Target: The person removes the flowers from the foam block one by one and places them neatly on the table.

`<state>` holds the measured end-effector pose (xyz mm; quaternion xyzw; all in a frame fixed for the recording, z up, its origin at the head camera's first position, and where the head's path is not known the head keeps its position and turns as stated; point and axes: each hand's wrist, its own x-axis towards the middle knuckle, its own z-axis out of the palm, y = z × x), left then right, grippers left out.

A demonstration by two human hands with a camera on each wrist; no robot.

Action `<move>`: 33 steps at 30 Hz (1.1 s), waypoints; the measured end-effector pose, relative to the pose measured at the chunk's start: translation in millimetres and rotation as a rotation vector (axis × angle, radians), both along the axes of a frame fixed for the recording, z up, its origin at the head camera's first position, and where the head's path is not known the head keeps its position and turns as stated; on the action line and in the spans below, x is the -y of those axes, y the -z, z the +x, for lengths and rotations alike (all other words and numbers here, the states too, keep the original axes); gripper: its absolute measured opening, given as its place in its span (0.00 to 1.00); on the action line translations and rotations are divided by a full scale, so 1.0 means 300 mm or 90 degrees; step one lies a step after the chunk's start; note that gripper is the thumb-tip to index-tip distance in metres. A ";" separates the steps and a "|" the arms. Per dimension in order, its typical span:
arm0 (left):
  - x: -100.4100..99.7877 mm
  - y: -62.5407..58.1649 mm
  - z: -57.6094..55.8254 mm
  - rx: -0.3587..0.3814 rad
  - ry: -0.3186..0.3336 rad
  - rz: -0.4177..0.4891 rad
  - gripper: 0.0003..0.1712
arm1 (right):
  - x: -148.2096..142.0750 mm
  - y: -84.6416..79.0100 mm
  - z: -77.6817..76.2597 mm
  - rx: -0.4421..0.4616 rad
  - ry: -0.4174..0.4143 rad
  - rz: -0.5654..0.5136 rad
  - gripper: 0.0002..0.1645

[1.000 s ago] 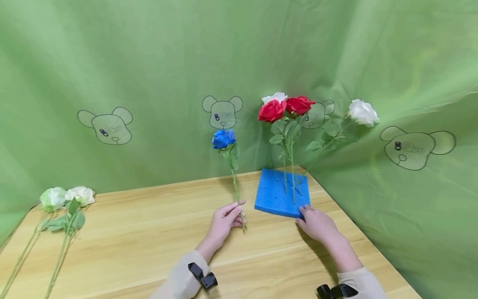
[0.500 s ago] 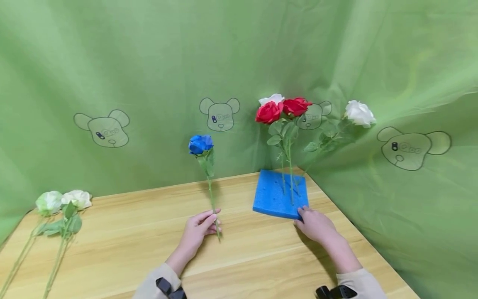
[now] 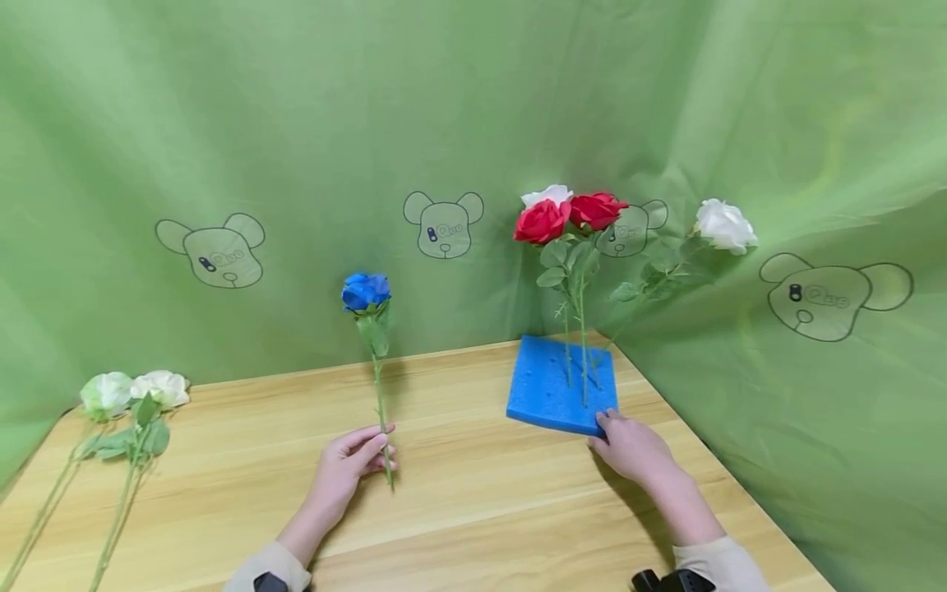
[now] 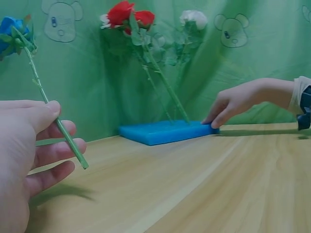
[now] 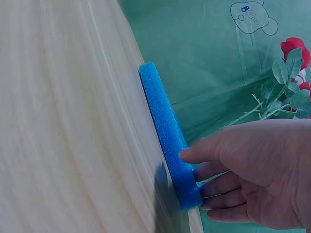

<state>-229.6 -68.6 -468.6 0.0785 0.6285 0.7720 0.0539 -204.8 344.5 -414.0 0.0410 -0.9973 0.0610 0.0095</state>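
My left hand (image 3: 343, 470) pinches the lower stem of a blue artificial rose (image 3: 366, 293) between thumb and fingers. The bloom points up, and the cut stem end (image 4: 83, 164) sticks out below the fingers, above the wooden table. My right hand (image 3: 633, 448) grips the near right corner of a blue foam block (image 3: 543, 386), its thumb (image 5: 194, 151) against the front side. Two red roses (image 3: 542, 222) and a white rose (image 3: 547, 195) stand in the foam. Another white rose (image 3: 725, 225) leans out to the right from it.
Two pale artificial flowers, one greenish white (image 3: 106, 395) and one cream (image 3: 160, 388), lie at the table's left with long stems toward the front. A green curtain (image 3: 311, 164) printed with bear heads hangs behind and along the right of the wooden table (image 3: 459, 510).
My left hand has carried the blue rose left and slightly nearer, away from the foam, and the bloom is more upright. My right hand stays at the foam's corner.
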 end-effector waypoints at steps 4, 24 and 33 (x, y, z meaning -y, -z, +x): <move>0.054 0.001 0.014 -0.021 0.000 -0.021 0.25 | 0.000 -0.001 0.003 -0.002 -0.002 0.002 0.30; 0.278 -0.005 0.086 -0.071 -0.049 -0.043 0.22 | -0.001 0.003 0.002 -0.012 -0.002 0.008 0.30; 0.361 -0.003 0.139 -0.045 -0.075 -0.069 0.20 | -0.003 0.005 0.001 -0.003 -0.002 0.014 0.30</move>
